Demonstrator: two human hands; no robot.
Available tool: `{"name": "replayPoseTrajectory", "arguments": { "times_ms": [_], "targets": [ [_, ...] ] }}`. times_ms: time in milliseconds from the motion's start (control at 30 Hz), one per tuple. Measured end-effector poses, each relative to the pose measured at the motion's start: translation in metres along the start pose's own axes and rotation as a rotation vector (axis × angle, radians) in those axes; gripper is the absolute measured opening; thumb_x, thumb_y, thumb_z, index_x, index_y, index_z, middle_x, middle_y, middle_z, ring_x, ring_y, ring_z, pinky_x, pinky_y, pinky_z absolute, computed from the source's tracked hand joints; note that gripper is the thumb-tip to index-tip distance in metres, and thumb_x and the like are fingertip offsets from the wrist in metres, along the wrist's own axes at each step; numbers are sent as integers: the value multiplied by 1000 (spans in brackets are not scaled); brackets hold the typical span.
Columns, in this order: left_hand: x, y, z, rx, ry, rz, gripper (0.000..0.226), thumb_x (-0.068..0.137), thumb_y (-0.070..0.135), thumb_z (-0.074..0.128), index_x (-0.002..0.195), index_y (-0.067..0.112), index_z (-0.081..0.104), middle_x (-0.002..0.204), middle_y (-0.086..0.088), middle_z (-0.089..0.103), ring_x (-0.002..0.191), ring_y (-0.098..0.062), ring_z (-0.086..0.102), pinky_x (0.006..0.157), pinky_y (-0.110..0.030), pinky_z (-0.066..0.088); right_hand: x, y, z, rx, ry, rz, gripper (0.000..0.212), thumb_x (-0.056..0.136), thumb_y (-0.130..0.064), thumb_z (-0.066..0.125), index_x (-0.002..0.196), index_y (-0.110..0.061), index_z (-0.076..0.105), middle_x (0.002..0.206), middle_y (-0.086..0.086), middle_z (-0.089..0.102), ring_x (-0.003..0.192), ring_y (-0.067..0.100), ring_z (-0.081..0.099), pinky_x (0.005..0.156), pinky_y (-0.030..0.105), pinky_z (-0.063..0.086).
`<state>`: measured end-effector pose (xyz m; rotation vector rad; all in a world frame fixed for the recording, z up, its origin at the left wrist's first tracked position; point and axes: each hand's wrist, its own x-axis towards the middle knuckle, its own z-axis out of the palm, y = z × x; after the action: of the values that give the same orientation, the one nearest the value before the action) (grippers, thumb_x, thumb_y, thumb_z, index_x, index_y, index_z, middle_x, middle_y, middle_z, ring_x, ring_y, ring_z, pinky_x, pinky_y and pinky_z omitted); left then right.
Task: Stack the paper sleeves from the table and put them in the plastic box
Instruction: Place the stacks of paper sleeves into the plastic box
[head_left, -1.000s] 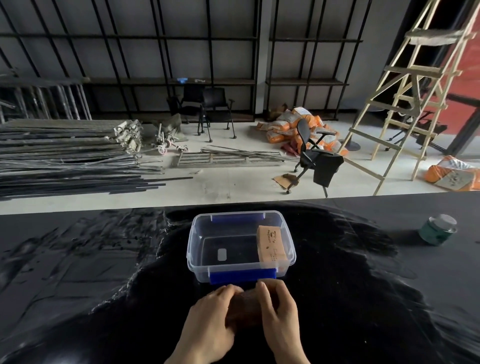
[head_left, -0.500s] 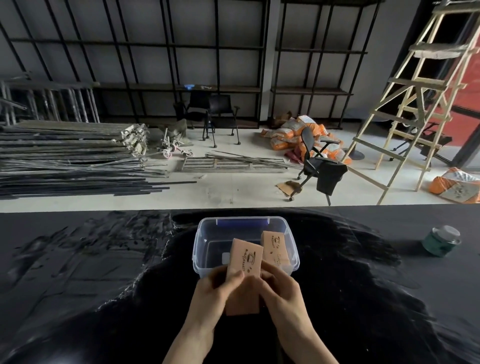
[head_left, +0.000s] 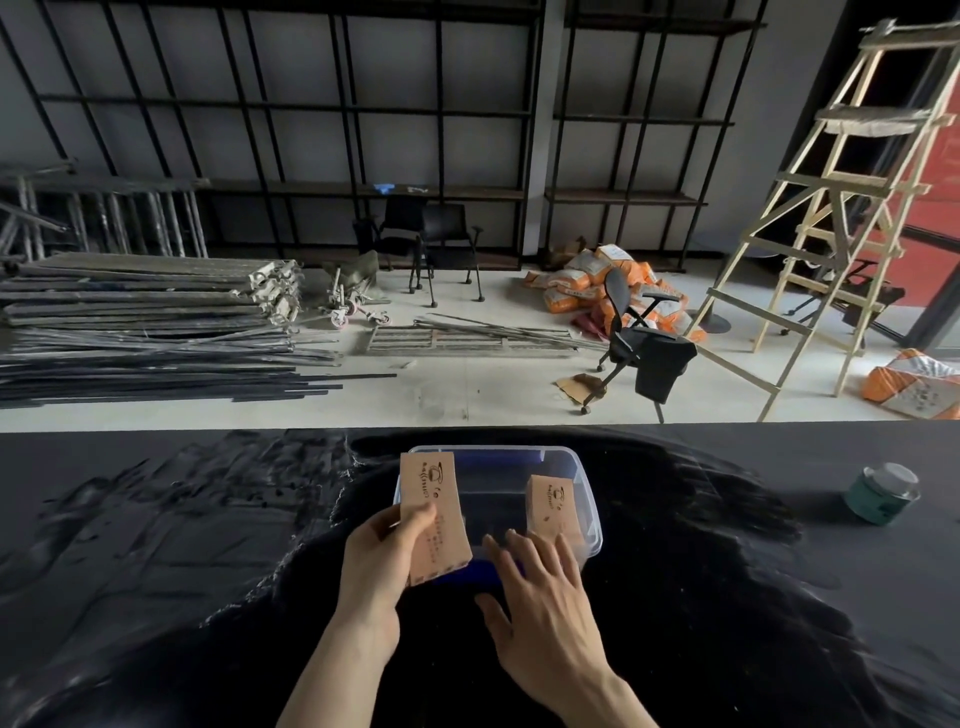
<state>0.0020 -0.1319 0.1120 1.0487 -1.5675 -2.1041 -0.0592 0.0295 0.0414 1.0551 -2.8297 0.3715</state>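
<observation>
A clear plastic box (head_left: 588, 499) with blue clips stands on the black table, just beyond my hands. My left hand (head_left: 382, 561) grips a stack of brown paper sleeves (head_left: 432, 512) and holds it upright over the box's left near corner. Another stack of brown sleeves (head_left: 551, 506) leans inside the box at its right side. My right hand (head_left: 540, 592) hovers with fingers spread at the box's near rim, holding nothing, its fingertips close to the stack inside.
A green tin with a clear lid (head_left: 880, 492) sits on the table (head_left: 156, 545) at the far right. Beyond the table's far edge lie metal bars, chairs, orange sacks and a wooden ladder on the floor.
The sleeve stack rose from the table in both hands; now only my left hand holds it, moved left over the box. My right hand let go and spread open.
</observation>
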Motion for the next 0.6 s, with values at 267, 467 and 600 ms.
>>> {"name": "replayPoseTrajectory", "arguments": {
  "times_ms": [267,467,600],
  "targets": [
    [1,0,18,61,-10,10,3,91,23,73,92,21,76,90,-12,76,89,-25,65,51,-26,55,-39,-3,-5,-61,-34,-83,70,72,-66,45,126,-31,73,122,-4,77,109,20,75,90,50,61],
    [11,-11,41,192,-49,-82,12,88,29,77,96,22,74,94,-12,78,93,-31,70,81,-47,60,-46,40,-31,217,379,71,57,96,-54,51,144,-24,58,148,3,60,138,21,52,113,47,44],
    [23,-24,56,302,-38,-113,25,87,30,77,106,14,73,97,-11,78,94,-28,70,66,-33,53,-27,106,-28,84,298,423,74,100,-66,16,155,-24,43,162,16,42,152,34,32,124,57,27]
  ]
}}
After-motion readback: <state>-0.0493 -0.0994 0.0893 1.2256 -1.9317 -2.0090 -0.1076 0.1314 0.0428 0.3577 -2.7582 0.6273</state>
